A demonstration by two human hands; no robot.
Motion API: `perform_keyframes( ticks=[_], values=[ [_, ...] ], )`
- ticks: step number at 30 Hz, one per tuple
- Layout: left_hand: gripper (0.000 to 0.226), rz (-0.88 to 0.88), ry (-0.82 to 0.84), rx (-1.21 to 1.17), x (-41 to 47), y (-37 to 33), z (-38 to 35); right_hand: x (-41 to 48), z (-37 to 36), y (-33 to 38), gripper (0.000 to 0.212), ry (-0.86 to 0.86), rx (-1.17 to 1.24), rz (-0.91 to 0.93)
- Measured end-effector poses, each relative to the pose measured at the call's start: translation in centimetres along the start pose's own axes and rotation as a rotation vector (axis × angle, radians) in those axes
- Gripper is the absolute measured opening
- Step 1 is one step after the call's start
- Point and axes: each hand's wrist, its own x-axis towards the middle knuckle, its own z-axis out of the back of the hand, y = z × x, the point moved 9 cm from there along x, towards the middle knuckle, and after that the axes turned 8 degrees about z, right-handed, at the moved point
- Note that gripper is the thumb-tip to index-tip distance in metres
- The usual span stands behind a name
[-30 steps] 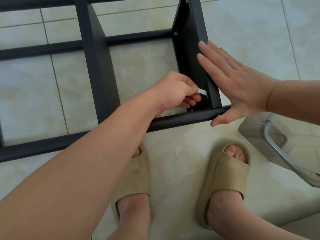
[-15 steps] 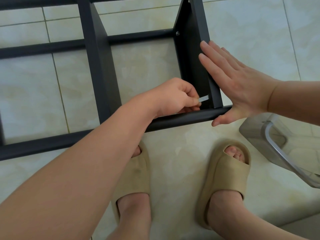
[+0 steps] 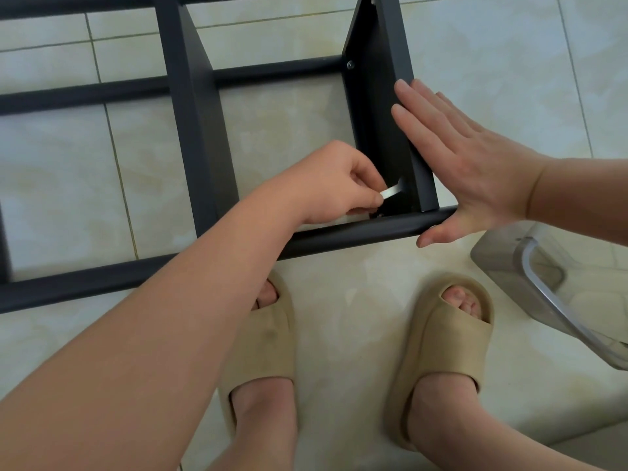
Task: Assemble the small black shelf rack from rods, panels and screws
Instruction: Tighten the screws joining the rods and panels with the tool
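We see a clear container [image 3: 499,263] at right, contents unclear. The black rack [image 3: 200,137] lies on pale floor tiles [image 3: 353,283]. Our left hand [image 3: 333,185] pinches a silver key [image 3: 492,192] inside its end panel [image 3: 380,113], and our right hand [image 3: 475,171] presses straight fingers against the outside.

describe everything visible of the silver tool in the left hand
The silver tool is a small, flat, shiny metal strip, perhaps a wrench. The left hand pinches its near end; its far end reaches the lower corner of the black end panel, above the front rod, tip lost in shadow.
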Motion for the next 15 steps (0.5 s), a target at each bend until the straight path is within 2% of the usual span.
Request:
perform_keyframes(
  ticks=[4,6,10,15],
  values=[
    [0.02,-0.061,-0.086,0.102,0.0,-1.2,1.0,0.0,0.0,0.0,0.137,-0.003,-0.002,-0.003],
    [0.017,-0.024,-0.061,-0.033,0.1,-1.2,0.4,0.0,0.0,0.1,0.137,-0.004,-0.007,0.0],
    [0.007,0.221,0.04,-0.489,0.4,0.5,-1.7,0.0,0.0,0.0,0.137,-0.003,-0.009,0.003],
    [0.005,0.245,0.024,-0.667,0.7,0.3,-2.1,0.0,0.0,0.0,0.138,-0.003,-0.01,0.005]
  ],
)
